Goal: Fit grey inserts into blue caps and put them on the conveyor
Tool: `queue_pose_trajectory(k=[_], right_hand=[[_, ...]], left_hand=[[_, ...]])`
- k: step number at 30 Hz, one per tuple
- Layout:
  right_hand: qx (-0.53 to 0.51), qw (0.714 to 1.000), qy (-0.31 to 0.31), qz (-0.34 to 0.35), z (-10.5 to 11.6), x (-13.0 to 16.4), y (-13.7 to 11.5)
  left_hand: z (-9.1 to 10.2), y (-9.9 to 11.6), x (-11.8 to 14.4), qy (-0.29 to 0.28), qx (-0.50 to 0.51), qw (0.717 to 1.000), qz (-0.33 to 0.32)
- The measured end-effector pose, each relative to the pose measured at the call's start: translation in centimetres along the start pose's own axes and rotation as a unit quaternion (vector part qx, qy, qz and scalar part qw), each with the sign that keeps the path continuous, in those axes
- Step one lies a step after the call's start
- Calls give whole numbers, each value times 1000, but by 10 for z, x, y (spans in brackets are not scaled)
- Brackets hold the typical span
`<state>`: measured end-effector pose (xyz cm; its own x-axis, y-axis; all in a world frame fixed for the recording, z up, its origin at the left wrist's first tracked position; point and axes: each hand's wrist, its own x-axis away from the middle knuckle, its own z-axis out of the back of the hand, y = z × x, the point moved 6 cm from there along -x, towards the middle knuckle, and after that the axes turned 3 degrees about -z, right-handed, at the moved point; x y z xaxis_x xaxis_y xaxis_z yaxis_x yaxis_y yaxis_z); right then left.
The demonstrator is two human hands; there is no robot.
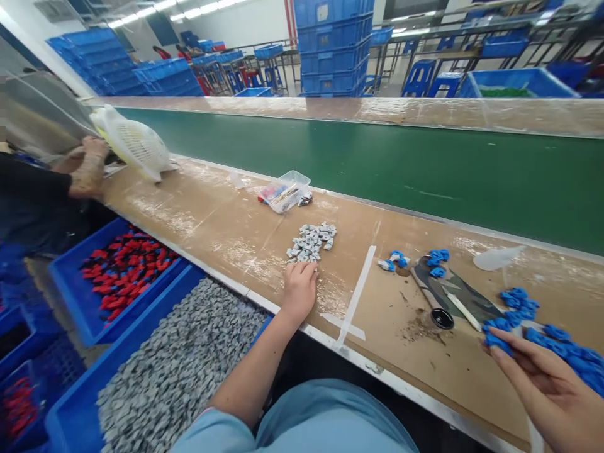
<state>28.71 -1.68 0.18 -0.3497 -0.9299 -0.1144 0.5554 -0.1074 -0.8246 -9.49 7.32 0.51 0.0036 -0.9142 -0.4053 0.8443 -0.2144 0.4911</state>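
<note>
The person's right hand pinched a blue piece between thumb and fingers, above the right part of the tabletop, just beside a heap of blue pieces. The left hand was lowered with its fingers curled close together, their tips at the near edge of a loose pile of grey pieces; whether they gripped one could not be told. Between the hands, a strip of white tape crossed the brown, scuffed tabletop, and near the right hand lay a pale, slim tool and a small black-filled cup. Beyond the grey pile stood a clear plastic box, and past it ran a green conveyor belt. To the left, below the tabletop's edge, a blue crate was full of grey pieces, beside another with red and black ones. A co-worker's hand was near a white basket. Stacked blue bins and stools filled the room behind.
</note>
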Motion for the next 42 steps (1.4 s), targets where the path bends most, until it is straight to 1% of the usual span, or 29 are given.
queue_pose_trajectory(k=[2,4,5,6,9,10,12,15,19,21,22,24,27,28,30,32,34,36,38,39,40,42], right_hand=[[-11,1000,-1,14,-3,-3,-11],[-1,998,-12,59,-8,-6,-24],[14,996,-16,83,-10,-7,-30],[32,994,-18,107,-13,-8,-36],[94,981,-8,172,-18,-9,-52],[113,975,-6,191,-20,-8,-57],[144,965,-13,219,-23,-6,-62],[177,954,-27,239,-27,-5,-64],[197,947,-40,249,-31,-6,-65],[201,945,-47,255,-32,-6,-67],[203,943,-50,259,-33,-7,-68],[207,939,-56,268,-33,-7,-70],[208,936,-44,281,-32,-7,-71],[206,936,-39,282,-31,-7,-71],[195,943,-37,266,-30,-8,-68],[170,961,-39,215,-30,-10,-60],[120,984,-32,128,-27,-14,-48],[46,998,-30,31,-25,-15,-36],[-29,998,-47,-42,-25,-14,-29],[-60,994,-60,-63,-27,-12,-29],[-83,991,-74,-75,-28,-10,-30],[-112,986,-93,-77,-32,-3,-36]], left_hand=[[0,7,4,31,101,994,-9],[-8,14,8,25,230,973,12],[-15,19,11,6,298,954,38],[-24,23,14,-21,363,929,74],[-52,43,27,-110,509,833,184],[-60,51,31,-136,538,806,208],[-69,66,38,-174,572,766,236],[-78,83,47,-221,591,731,259],[-90,97,56,-276,602,692,286],[-94,100,58,-291,601,687,289],[-95,101,58,-294,597,691,283],[-94,103,56,-291,587,710,256],[-92,107,53,-295,568,743,198],[-93,108,53,-300,565,746,186],[-96,111,56,-313,573,735,184],[-100,112,60,-318,593,712,202],[-104,112,63,-319,609,691,223],[-106,112,65,-318,616,682,233],[-106,112,65,-318,618,682,227],[-105,113,64,-319,619,683,222],[-105,113,64,-320,619,683,218],[-104,113,64,-323,620,681,216]])
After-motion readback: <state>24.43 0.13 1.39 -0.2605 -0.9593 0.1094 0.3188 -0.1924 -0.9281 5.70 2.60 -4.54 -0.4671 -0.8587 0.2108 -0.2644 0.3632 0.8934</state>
